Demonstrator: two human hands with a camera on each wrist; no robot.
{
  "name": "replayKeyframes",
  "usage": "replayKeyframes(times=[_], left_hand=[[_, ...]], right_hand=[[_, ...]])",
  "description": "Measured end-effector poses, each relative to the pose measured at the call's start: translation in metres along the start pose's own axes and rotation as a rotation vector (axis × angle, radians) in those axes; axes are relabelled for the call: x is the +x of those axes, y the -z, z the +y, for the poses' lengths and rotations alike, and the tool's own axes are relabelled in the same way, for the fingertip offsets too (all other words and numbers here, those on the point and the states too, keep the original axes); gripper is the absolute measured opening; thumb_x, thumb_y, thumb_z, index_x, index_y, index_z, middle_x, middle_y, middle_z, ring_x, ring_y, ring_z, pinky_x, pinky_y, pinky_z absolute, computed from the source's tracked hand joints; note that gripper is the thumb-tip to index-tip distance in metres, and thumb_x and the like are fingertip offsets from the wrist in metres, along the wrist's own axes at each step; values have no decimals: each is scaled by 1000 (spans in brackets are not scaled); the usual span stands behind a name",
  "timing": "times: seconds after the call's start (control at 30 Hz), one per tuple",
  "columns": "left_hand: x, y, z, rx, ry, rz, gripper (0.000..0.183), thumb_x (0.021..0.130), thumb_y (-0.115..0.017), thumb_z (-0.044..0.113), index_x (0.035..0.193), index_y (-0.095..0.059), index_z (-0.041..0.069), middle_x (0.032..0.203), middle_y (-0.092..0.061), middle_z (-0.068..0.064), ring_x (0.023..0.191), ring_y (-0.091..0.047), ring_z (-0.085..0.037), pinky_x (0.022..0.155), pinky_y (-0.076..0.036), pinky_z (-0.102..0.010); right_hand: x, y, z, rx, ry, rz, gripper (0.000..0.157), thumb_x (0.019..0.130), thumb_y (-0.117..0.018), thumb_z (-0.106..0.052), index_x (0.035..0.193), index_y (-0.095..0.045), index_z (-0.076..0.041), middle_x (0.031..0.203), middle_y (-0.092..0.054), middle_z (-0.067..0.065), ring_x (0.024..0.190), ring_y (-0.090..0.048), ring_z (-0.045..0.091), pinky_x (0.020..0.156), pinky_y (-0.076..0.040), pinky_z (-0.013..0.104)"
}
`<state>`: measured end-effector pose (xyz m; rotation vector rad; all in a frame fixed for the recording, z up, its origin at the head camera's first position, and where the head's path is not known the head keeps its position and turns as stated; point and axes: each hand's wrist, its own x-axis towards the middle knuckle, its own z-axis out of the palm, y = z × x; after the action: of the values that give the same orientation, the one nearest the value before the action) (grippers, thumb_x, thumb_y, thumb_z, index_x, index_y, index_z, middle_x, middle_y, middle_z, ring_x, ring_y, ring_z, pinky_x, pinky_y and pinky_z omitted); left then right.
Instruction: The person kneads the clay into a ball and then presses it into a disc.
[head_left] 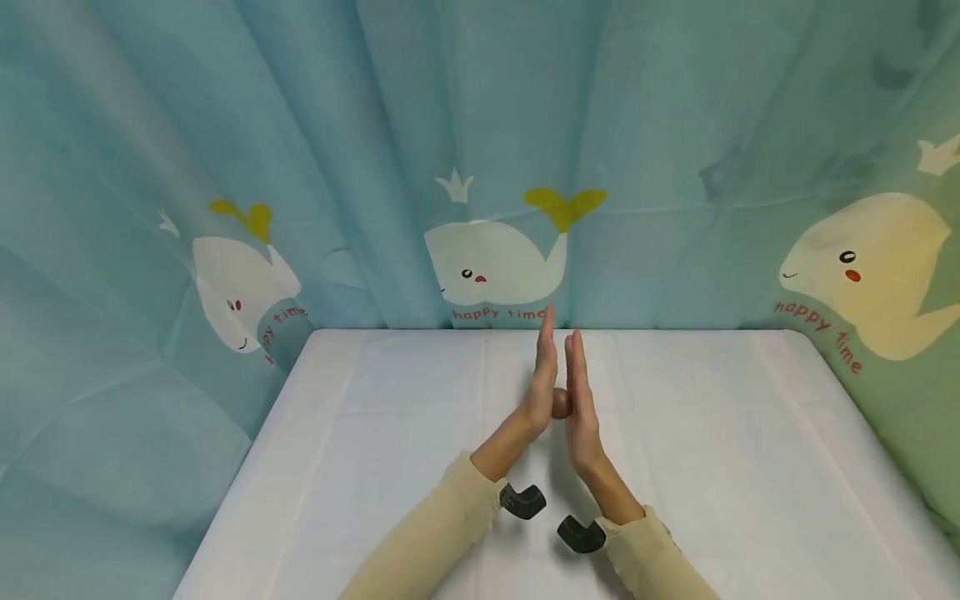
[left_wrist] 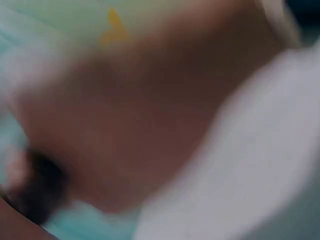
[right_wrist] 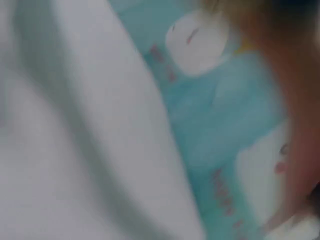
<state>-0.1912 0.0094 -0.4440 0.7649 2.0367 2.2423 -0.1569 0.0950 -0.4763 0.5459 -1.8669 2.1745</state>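
A small brown ball sits between the two palms, above the white table. My left hand presses it from the left, fingers straight and pointing away from me. From the right, my right hand presses with its fingers also straight; the fingertips of the two hands stand slightly apart. In the left wrist view the left hand is blurred, with a dark round shape at its lower left that I cannot make out clearly. Only a blurred part of the right hand shows in the right wrist view.
A white-covered table lies below the hands. Behind it and at both sides hangs a blue-green curtain printed with whales. Black curved mounts stick out at both sleeve cuffs, close to each other.
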Motion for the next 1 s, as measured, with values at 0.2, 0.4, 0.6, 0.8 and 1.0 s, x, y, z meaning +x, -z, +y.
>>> replayKeyframes(times=[0.2, 0.4, 0.6, 0.8, 1.0], left_hand=[[-10, -8, -15, -59, 22, -21, 62, 111, -9, 43, 166, 7, 18, 172, 12, 0, 156, 12, -19, 123, 5, -55], [-16, -14, 2, -220, -11, -41, 67, 112, -13, 48, 164, 14, 15, 171, 18, -1, 156, 14, -19, 125, 4, -46], [2, 0, 4, -72, -54, -21, 68, 110, -9, 51, 164, 15, 17, 170, 19, 4, 155, 17, -13, 124, 7, -49], [-8, -9, -7, -68, 25, -25, 62, 111, -7, 44, 165, 13, 19, 171, 19, 2, 155, 17, -19, 123, 6, -54], [-12, -11, 2, -74, 22, -20, 65, 111, -9, 48, 165, 14, 19, 171, 19, 1, 155, 18, -19, 123, 3, -53]], right_hand=[[15, 5, -22, -165, 42, 48, 57, 112, -10, -41, 167, -3, -26, 172, 5, -5, 155, 16, 15, 123, 4, 40], [31, 25, -11, -73, -38, 98, 55, 111, -8, -46, 165, -2, -35, 170, 7, -17, 153, 14, 5, 120, -5, 34], [9, 2, -14, -79, -25, 51, 55, 112, -5, -42, 165, 3, -30, 170, 10, -14, 153, 17, 5, 121, 13, 46], [28, 11, -28, -189, 2, 53, 61, 109, -8, -55, 165, 2, -34, 171, 12, -9, 155, 16, 14, 122, -1, 34], [29, 20, -7, -35, -48, 69, 56, 111, -7, -47, 165, 2, -37, 170, 12, -16, 142, -25, 0, 86, -35, 18]])
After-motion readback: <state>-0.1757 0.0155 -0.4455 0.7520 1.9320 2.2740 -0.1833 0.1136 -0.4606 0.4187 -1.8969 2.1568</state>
